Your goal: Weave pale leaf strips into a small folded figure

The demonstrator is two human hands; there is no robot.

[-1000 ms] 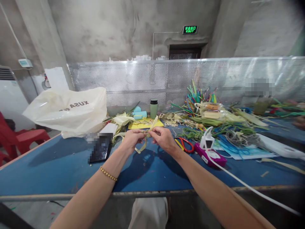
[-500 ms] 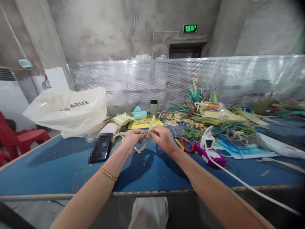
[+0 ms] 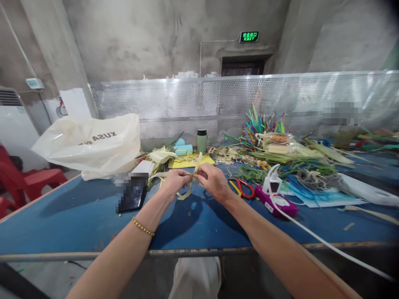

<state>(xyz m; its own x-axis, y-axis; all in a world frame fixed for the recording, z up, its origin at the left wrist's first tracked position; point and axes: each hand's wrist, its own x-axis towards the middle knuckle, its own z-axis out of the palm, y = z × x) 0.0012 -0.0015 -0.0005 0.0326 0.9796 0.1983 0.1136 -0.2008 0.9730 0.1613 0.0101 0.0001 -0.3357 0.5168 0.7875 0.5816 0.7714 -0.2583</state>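
Observation:
Over the middle of the blue table [image 3: 199, 232], my two hands meet fingertip to fingertip. Between them is a pale yellow-green strip that looks like corn husk [image 3: 198, 161]; one end stands up above the fingers and a loop hangs below. My left hand [image 3: 173, 183] is closed in a pinch on the strip. My right hand [image 3: 214, 180] pinches it as well, just to the right. The fingers hide the spot where the strip is gripped. Red-and-yellow-handled scissors [image 3: 246, 189] lie close to my right wrist.
Left of my hands lie a dark phone [image 3: 133, 195] and a large whitish plastic bag [image 3: 90, 145]. A green bottle [image 3: 201, 142] stands behind. To the right are a purple box [image 3: 280, 206] with a white cable [image 3: 314, 234], coloured cords [image 3: 324, 178] and dried husks [image 3: 229, 154].
The view has shifted very slightly. Both hands stay pinched on the husk strip at nearly the same spot, with only small finger movement.

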